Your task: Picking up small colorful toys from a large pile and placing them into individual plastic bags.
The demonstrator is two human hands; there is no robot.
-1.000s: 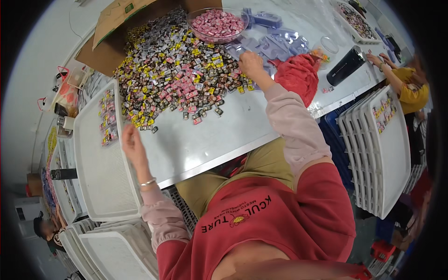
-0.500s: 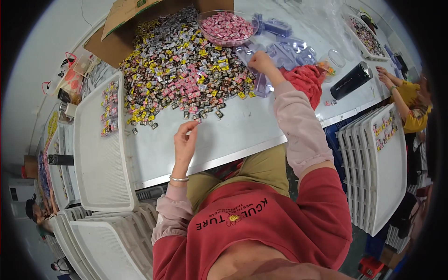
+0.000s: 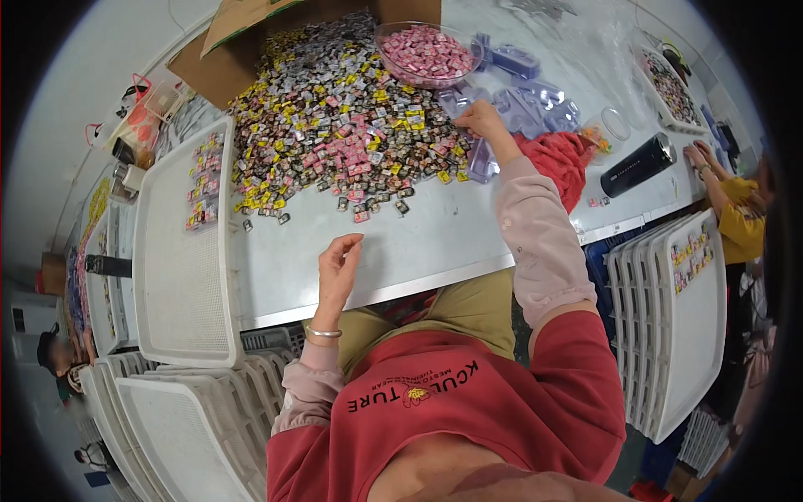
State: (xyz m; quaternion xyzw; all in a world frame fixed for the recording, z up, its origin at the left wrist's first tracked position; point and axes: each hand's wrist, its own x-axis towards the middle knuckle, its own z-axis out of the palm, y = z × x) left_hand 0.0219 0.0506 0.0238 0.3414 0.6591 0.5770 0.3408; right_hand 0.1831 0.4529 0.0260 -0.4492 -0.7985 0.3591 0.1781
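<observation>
A big heap of small wrapped candies (image 3: 335, 134) in yellow, pink and dark wrappers covers the far part of the white table (image 3: 435, 243). My right hand (image 3: 481, 119) reaches out to the heap's right edge and rests on clear plastic moulded trays (image 3: 519, 109); whether it grips anything I cannot tell. My left hand (image 3: 339, 268) hovers over the bare table near its front edge, fingers loosely curled and apart, holding nothing. A clear bowl of pink candies (image 3: 427, 52) stands behind the right hand.
A white perforated tray (image 3: 180, 276) with a few candies lies at the left, with more stacked below. A cardboard box (image 3: 242, 42) sits behind the heap. A red cloth (image 3: 556, 159) and a dark cylinder (image 3: 637, 165) lie right. Another person's hands (image 3: 698, 159) work at the far right.
My left hand has moved from the white tray at the left toward the middle of the table's front edge. My right hand has stayed at the plastic trays.
</observation>
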